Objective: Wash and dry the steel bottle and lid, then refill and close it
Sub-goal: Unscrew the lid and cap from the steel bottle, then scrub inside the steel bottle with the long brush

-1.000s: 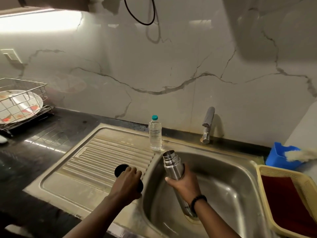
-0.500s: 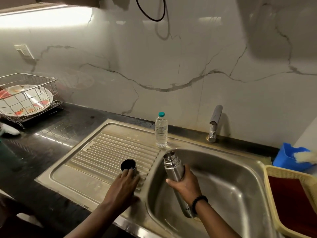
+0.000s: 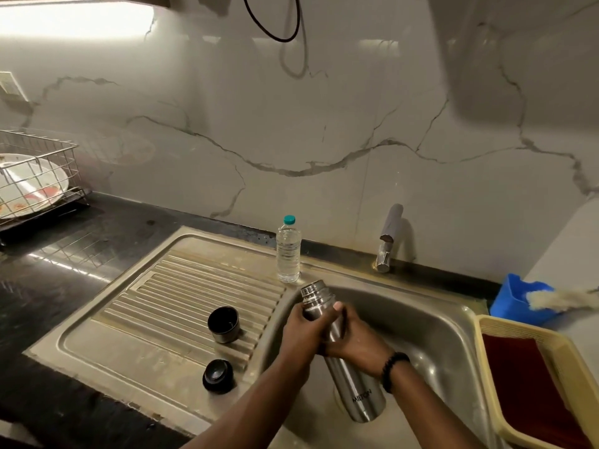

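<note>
I am gripping the open steel bottle (image 3: 348, 358) with both hands, my left hand (image 3: 303, 330) and right hand (image 3: 355, 340) wrapping its upper body, and tilting it over the sink basin (image 3: 431, 338). Its cup lid (image 3: 223, 324) and black stopper (image 3: 218, 375) are lying on the ribbed drainboard (image 3: 181, 286), with a plastic water bottle (image 3: 287, 251) standing behind, near the tap (image 3: 387, 239).

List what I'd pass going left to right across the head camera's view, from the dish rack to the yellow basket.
Wire dish rack → black cup lid → clear water bottle → steel bottle held over the sink → tap → blue tub → yellow basket.
</note>
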